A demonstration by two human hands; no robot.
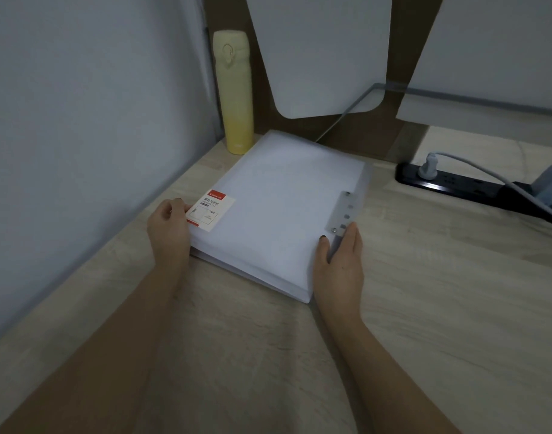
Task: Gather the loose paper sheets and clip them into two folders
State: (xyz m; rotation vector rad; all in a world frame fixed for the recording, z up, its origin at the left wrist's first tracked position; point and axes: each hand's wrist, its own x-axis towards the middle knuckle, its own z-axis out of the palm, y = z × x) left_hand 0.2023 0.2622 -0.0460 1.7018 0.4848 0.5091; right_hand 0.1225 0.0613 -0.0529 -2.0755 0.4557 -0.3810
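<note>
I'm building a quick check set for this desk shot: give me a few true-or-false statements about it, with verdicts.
1. The left hand and the right hand both touch the folder. True.
2. The yellow bottle lies on its side. False: it stands upright at the back, by the wall.
3. A red-and-white label sits on the folder next to the left hand. True.
4. Nothing is plugged into the power strip. False: a plug with a pale cable sits in it.
5. The clip strip runs along the folder edge nearest the right hand. True.
</note>
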